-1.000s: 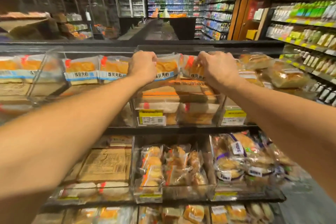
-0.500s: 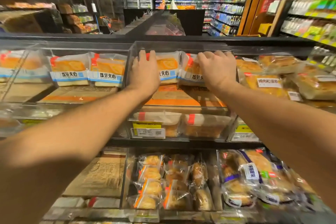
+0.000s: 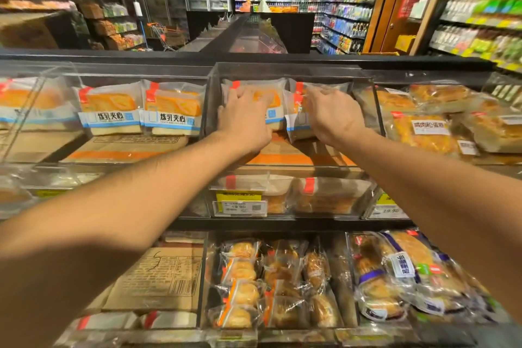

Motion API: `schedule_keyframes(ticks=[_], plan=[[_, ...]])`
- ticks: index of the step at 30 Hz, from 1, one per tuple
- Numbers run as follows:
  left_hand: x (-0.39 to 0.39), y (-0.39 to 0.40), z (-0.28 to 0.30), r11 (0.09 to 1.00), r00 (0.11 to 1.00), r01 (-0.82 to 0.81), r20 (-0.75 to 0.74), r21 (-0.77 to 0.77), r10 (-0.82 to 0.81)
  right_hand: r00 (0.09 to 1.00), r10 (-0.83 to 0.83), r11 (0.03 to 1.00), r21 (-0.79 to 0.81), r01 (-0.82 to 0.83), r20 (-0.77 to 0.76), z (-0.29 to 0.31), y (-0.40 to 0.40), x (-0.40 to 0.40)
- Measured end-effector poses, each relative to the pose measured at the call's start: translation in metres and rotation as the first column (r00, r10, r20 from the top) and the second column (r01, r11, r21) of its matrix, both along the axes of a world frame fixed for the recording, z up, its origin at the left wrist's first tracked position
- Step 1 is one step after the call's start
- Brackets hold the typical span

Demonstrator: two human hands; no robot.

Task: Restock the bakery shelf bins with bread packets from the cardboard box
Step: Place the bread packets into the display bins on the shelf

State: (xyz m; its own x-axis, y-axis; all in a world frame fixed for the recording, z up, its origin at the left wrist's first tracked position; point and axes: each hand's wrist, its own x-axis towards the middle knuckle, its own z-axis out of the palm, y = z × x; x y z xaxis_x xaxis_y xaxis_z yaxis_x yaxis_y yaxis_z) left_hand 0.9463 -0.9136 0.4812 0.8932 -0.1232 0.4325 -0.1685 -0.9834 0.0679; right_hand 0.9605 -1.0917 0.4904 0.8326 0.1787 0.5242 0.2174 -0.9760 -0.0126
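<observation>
Two bread packets stand upright at the back of a clear middle bin [image 3: 282,66] on the top shelf. My left hand [image 3: 244,121] presses with spread fingers on the face of the left bread packet [image 3: 272,110]. My right hand [image 3: 332,117] reaches over the right bread packet [image 3: 295,124], which leans forward, and its curled fingers grip the packet's upper edge. A flat sheet of cardboard [image 3: 285,157] lies on the bin's floor in front of both packets. More packets show through the bin's front wall below.
The neighbouring bin on the left holds two identical packets [image 3: 141,113] over cardboard. Bins to the right hold other wrapped loaves [image 3: 423,127]. Price tags [image 3: 240,203] hang on the shelf edge. The lower shelf carries pastry packs [image 3: 243,282] and a cardboard sheet [image 3: 161,277].
My left hand slid from the bin's back rim down onto the left packet's face. My right hand shifted lower on the right packet. The view rose and moved closer.
</observation>
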Motion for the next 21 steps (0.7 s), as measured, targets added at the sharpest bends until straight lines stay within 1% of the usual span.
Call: schedule_keyframes(ticks=[2,4,5,6,8,9,10,12,14,17,21], plan=[[0.004,0.002,-0.001,1.0,1.0,-0.011,-0.028,-0.025,0.011,0.997,-0.04,0.999,-0.003,0.04,0.068,0.001,0.001,-0.008],[0.004,0.002,-0.002,0.999,0.999,-0.017,-0.03,-0.043,0.015,0.993,-0.044,0.997,-0.065,0.051,0.107,-0.001,0.002,-0.017],[0.002,0.002,-0.002,0.999,1.0,-0.021,-0.01,-0.046,0.021,0.997,-0.029,0.996,-0.082,0.034,0.072,-0.003,0.003,-0.021],[0.001,0.0,-0.001,0.999,0.999,-0.021,0.024,-0.049,0.022,1.0,-0.023,0.997,-0.074,0.023,0.005,-0.005,0.003,-0.022],[-0.001,-0.008,0.001,0.996,0.996,0.017,0.085,-0.089,-0.01,0.989,-0.057,0.998,-0.007,0.057,-0.133,-0.006,0.003,-0.018],[-0.001,-0.012,0.002,0.991,0.995,0.051,0.086,-0.122,-0.041,0.982,-0.079,0.996,0.026,0.084,-0.174,-0.006,0.003,-0.015],[-0.001,-0.017,0.002,0.983,0.995,0.083,0.06,-0.162,-0.074,0.977,-0.092,0.994,0.044,0.102,-0.191,-0.007,0.002,-0.011],[0.002,-0.025,0.0,0.961,0.989,0.13,-0.042,-0.244,-0.145,0.978,-0.101,0.991,0.074,0.116,-0.182,-0.011,0.001,-0.005],[0.003,-0.032,-0.004,0.942,0.97,0.166,-0.122,-0.29,-0.208,0.979,-0.099,0.988,0.102,0.118,-0.176,-0.016,0.001,0.0],[0.006,-0.038,-0.006,0.95,0.968,0.191,-0.117,-0.246,-0.224,0.979,-0.101,0.984,0.124,0.124,-0.177,-0.022,0.0,0.006],[0.009,-0.042,-0.005,0.973,0.982,0.164,-0.066,-0.161,-0.176,0.967,-0.137,0.975,0.141,0.169,-0.213,-0.02,0.002,0.006]])
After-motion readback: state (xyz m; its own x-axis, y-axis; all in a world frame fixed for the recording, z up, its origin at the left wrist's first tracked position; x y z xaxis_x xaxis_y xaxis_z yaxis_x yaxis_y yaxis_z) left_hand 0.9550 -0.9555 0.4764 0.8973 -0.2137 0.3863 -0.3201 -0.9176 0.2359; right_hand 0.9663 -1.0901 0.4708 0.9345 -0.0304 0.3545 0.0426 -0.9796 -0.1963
